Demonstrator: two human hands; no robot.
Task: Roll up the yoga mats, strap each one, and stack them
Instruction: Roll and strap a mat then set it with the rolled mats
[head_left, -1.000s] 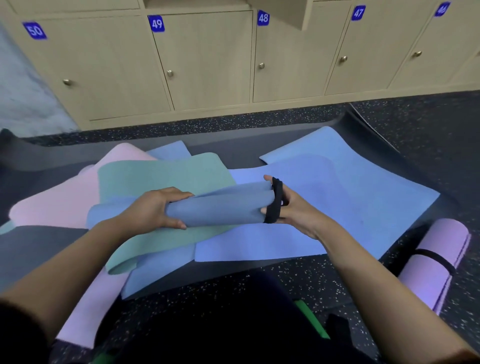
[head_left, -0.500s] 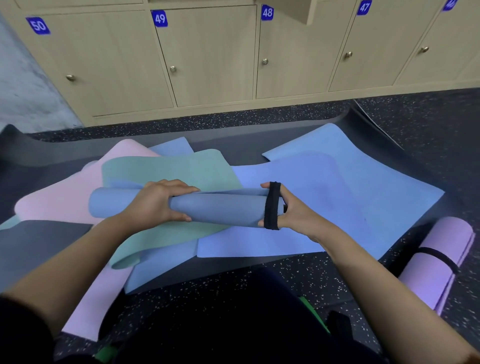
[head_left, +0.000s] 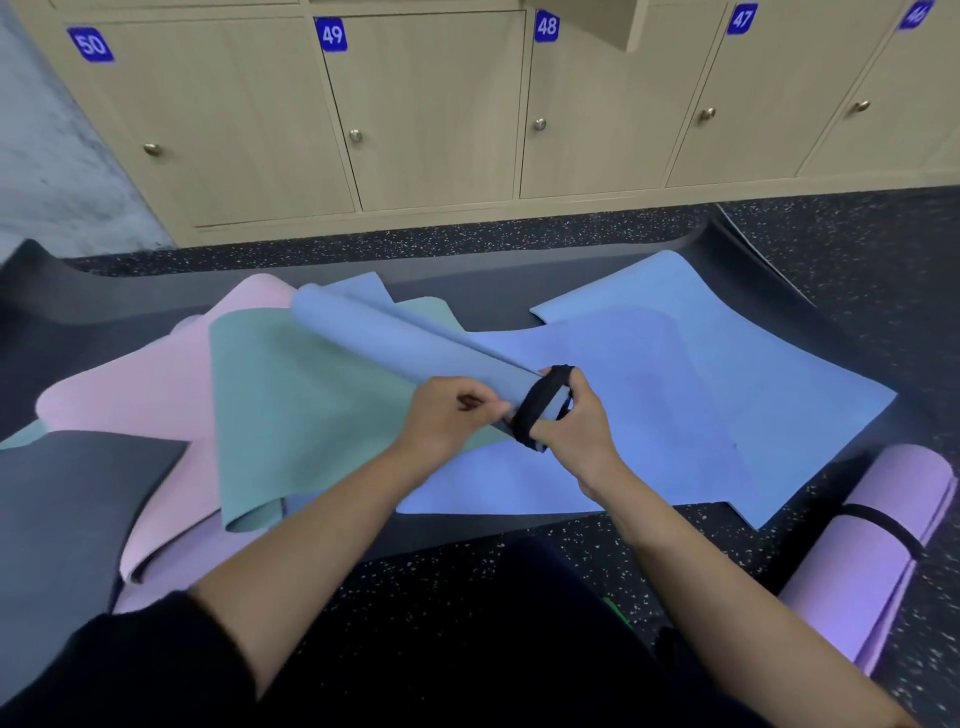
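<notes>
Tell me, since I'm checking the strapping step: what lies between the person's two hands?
In the head view, the near end of the rolled blue yoga mat, with the black elastic strap looped round it, lies between the left hand and the right hand.

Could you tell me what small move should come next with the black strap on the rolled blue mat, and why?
Probably slide the black strap further along the rolled blue mat toward its middle: it sits at the very end by the right hand, while the left hand grips the roll beside it.
</notes>
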